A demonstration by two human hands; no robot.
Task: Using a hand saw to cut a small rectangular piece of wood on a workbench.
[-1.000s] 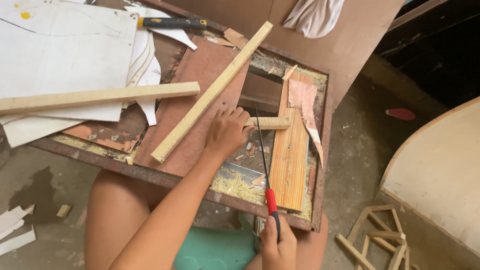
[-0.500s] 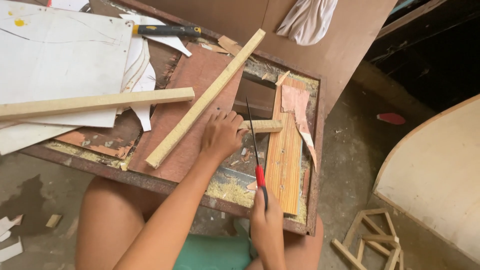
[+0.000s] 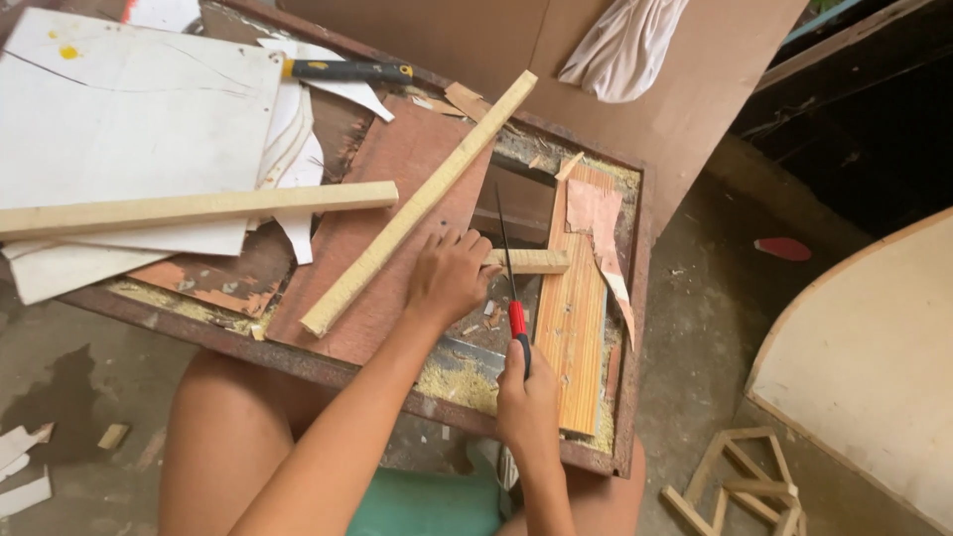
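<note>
Under your left hand [image 3: 449,278] lies a short wooden strip [image 3: 531,261], pinned flat against the worn board top; your fingers are spread and pressing down on its near end, while the free end sticks out to the right of your knuckles. Your right hand [image 3: 526,397] sits nearer your body, fist wrapped tight around the red handle of a small saw [image 3: 509,273]. Its thin dark blade runs away from you, crossing the strip just beside your left fingertips and reaching on over the dark opening beyond.

To the right of both hands, an orange grained plank [image 3: 574,328] lies lengthwise, touching the strip's free end, with a torn pinkish scrap curling off its far part. To the left of your left hand, a long pale batten [image 3: 417,203] slants away across the reddish-brown board [image 3: 377,179]. Farther left, a second batten [image 3: 199,208] lies crosswise over white sheets [image 3: 129,109]. Beyond those, well away from your hands, rests a tool with a black and yellow handle [image 3: 347,70]. Sawdust and chips gather between your two hands. Down to your right, on the floor, sits a small wooden frame [image 3: 740,486].
</note>
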